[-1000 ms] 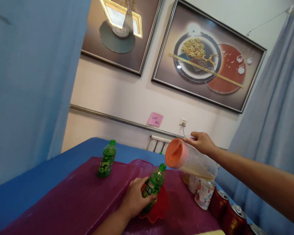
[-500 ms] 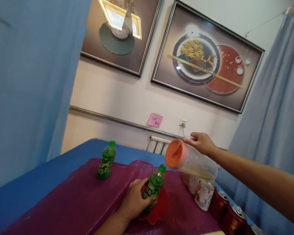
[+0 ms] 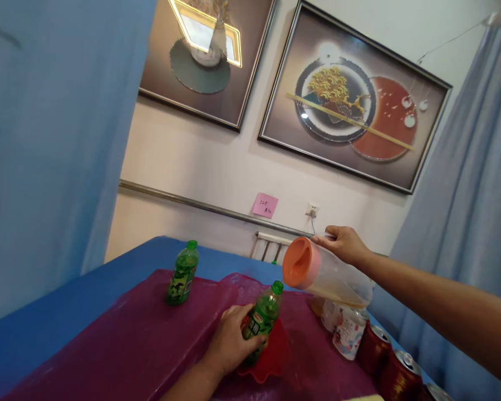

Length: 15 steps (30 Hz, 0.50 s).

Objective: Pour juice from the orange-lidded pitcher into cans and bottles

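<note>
Moderately lit; marked by lamp glare (image 3: 235,45) on picture (image 3: 200,75) up-left of pink note (image 3: 265,205); softly blurred at curtain (image 3: 60,139) left of note.

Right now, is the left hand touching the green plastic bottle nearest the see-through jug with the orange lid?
Touching. The head view shows the left hand gripping the green plastic bottle, its thumb across the front.

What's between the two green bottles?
Head view: the creased purple sheet covers the stretch from the far bottle to the near bottle; at the near end, the left hand grips that bottle.
</note>
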### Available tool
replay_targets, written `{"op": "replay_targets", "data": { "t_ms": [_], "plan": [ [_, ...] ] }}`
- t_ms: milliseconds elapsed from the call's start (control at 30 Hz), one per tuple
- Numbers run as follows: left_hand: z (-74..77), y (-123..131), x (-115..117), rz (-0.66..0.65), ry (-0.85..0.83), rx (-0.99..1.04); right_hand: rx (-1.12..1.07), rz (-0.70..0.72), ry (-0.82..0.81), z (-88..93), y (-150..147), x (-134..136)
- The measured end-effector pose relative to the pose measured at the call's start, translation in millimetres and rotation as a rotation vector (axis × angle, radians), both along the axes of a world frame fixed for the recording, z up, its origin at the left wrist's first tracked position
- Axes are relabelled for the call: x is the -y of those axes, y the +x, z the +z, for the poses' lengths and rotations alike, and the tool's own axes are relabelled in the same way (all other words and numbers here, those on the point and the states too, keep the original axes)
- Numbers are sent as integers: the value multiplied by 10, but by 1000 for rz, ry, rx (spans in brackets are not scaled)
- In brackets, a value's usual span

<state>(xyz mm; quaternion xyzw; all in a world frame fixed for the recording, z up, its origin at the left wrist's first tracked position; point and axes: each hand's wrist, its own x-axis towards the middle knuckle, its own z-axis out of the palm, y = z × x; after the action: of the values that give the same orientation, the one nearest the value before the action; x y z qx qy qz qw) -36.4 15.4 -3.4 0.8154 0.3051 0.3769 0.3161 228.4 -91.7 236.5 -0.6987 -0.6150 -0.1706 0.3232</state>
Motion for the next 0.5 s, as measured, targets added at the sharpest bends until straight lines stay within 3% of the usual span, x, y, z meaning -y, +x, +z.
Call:
{"op": "replay_targets", "data": {
  "t_ms": [500],
  "plan": [
    [14,1,25,0,-1,-2,-12,16,5,5,-19,-2]
  ]
}}
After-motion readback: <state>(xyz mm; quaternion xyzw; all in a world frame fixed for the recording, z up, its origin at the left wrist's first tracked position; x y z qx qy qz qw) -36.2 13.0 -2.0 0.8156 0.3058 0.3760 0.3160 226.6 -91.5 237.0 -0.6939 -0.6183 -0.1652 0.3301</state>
